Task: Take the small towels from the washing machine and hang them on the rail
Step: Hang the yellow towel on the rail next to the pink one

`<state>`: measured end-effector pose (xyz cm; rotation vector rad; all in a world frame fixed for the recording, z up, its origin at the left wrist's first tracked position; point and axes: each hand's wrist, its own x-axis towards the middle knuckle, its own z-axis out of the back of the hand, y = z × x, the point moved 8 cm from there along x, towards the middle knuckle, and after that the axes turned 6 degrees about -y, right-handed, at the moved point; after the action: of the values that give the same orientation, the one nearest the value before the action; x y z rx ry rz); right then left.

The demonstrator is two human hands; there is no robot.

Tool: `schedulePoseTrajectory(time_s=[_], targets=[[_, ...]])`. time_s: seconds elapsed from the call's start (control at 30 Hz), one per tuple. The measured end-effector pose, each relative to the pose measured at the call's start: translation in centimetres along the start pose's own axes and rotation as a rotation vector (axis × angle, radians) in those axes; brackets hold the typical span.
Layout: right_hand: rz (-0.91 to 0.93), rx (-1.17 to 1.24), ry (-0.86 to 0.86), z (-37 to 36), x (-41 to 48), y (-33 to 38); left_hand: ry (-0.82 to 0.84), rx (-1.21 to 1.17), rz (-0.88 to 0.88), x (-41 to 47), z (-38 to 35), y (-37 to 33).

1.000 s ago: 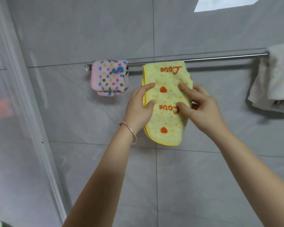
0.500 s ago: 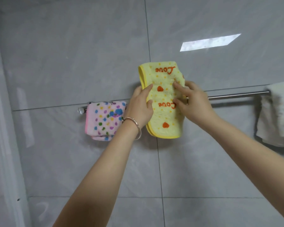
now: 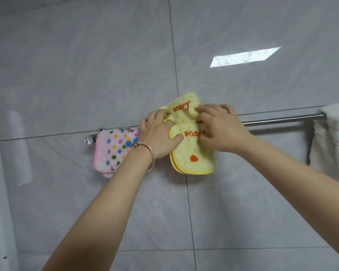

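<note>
Head camera looks at a grey tiled wall [image 3: 86, 65] with a metal rail [image 3: 278, 120] running across it. The yellow towel [image 3: 192, 155], printed with orange "Love" lettering and an orange heart, sits at the rail about a third of the way along from its left end. One part of the towel bunches up above the rail line and a folded part hangs down in front. The rail itself is hidden there behind cloth and hands, so whether the towel rests on it cannot be told. The left grip [image 3: 159, 133] is closed on the towel's left edge, thumb pressed on the front of the hanging part and fingers curled over the top. The right grip [image 3: 221, 130] is closed on the right side, fingertips digging into the cloth at the fold. A thin bracelet [image 3: 151, 153] circles the left wrist. A pink spotted towel [image 3: 114, 149] hangs at the rail's left end, just beside the left grip. A white towel [image 3: 333, 137] hangs at the right end, well apart.
</note>
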<state>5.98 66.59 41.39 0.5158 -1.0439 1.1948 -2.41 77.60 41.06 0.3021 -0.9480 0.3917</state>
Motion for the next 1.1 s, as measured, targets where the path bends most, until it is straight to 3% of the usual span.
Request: schedulePoseTrajectory(time_s=[0.23, 0.43, 0.63, 0.77, 0.97, 1.1], targets=[[-0.12, 0.042, 0.361, -1.9, 0.6, -0.3, 0.34, 0.07, -0.03, 1.4, -1.8, 0.2], [-0.224, 0.096, 0.489, -3.0, 1.7, -1.0, 0.422, 0.04, -0.001, 1.8, -1.9, 0.1], [-0.253, 0.19, 0.513, -3.4, 2.0, -1.0, 0.532, -0.017, 0.024, 2.0, -2.5, 0.2], [-0.255, 0.225, 0.483, -3.1, 1.7, -1.3, 0.494, 0.049, 0.023, 2.1, -2.3, 0.4], [-0.194, 0.228, 0.353, -1.8, 1.4, -1.3, 0.308, 0.094, -0.028, 1.8, -0.6, 0.1], [-0.208, 0.262, 0.368, -1.3, 0.3, -1.9, 0.268, -0.055, -0.058, 1.6, 0.0, -0.7]])
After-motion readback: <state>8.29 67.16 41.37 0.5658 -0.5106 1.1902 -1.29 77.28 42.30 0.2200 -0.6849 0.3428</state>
